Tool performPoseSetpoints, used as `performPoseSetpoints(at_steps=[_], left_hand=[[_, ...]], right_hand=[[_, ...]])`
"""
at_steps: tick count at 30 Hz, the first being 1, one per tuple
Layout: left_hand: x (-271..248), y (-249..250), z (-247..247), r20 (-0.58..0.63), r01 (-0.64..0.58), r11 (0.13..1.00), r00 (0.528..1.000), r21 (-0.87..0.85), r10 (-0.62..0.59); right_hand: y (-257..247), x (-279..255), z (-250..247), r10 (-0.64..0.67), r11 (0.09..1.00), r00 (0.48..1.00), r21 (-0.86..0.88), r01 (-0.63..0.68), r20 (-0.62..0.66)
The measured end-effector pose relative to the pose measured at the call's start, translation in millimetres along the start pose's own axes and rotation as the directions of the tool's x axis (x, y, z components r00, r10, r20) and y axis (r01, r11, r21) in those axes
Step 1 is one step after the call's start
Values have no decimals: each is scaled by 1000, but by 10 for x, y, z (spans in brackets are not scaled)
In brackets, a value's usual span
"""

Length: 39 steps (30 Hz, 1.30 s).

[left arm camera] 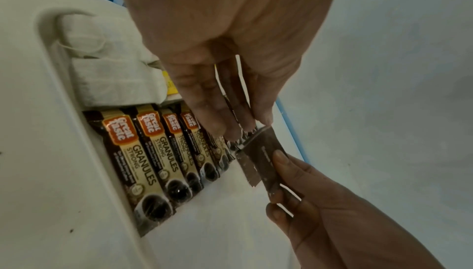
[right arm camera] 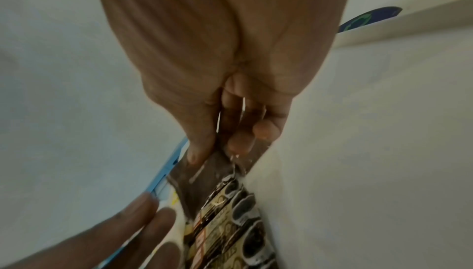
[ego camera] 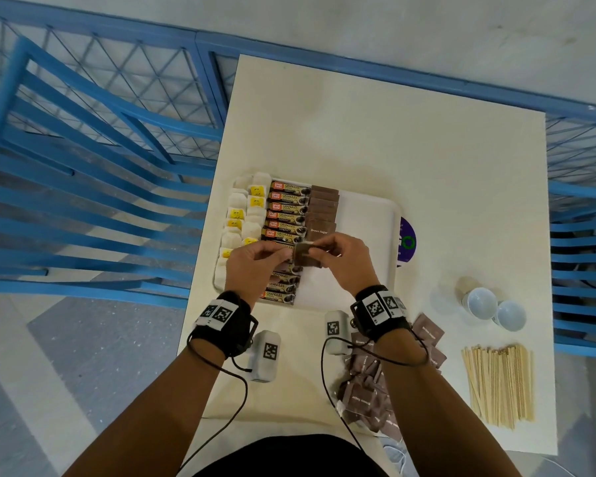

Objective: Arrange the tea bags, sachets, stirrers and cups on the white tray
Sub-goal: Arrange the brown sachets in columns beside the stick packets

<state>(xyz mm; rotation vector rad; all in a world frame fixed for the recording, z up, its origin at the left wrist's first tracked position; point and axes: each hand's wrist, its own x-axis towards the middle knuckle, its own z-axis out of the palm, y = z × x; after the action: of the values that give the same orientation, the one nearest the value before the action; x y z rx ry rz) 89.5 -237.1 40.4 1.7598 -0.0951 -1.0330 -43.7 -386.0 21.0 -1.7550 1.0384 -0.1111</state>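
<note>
A white tray [ego camera: 369,215] holds a column of tea bags [ego camera: 245,215], a column of coffee granule sachets [ego camera: 286,218] and a shorter column of brown sugar sachets [ego camera: 322,210]. Both hands meet just above the tray's middle. My right hand [ego camera: 319,251] grips a small stack of brown sugar sachets [right arm camera: 204,174] between thumb and fingers. My left hand [ego camera: 283,258] pinches the edge of the front brown sugar sachet [left arm camera: 263,152] of that stack. The coffee sachets [left arm camera: 153,152] lie right below the left hand [left arm camera: 253,125]. The right hand [right arm camera: 217,148] hides most of its stack.
A loose pile of brown sugar sachets [ego camera: 369,390] lies near the table's front edge. Wooden stirrers [ego camera: 499,383] lie at the front right, two white cups [ego camera: 479,302] behind them. A purple disc [ego camera: 406,242] shows at the tray's right rim. Blue chairs [ego camera: 83,166] flank the table [ego camera: 393,132].
</note>
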Motion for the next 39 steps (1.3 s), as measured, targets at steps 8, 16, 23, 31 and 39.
performPoseSetpoints(at_steps=[8,16,23,31,39], left_hand=[[51,-129,-124,95,12,991,995,136,-25],[40,-196,-125,81,35,988,996,151,-48],[36,-177,-129,80,36,988,996,153,-48],[-4,-146,-144,91,17,985,995,172,-33],[-214,-230,130,149,-41,981,989,187,13]], right_hand=[[175,198,54,73,995,973,-46,-85,-220],[205,271,128,47,994,964,-80,-70,-260],[179,309,129,25,991,967,-120,-57,-253],[193,241,78,9,991,948,-127,-52,-319],[312,-378,-352,38,998,961,-32,-49,-273]])
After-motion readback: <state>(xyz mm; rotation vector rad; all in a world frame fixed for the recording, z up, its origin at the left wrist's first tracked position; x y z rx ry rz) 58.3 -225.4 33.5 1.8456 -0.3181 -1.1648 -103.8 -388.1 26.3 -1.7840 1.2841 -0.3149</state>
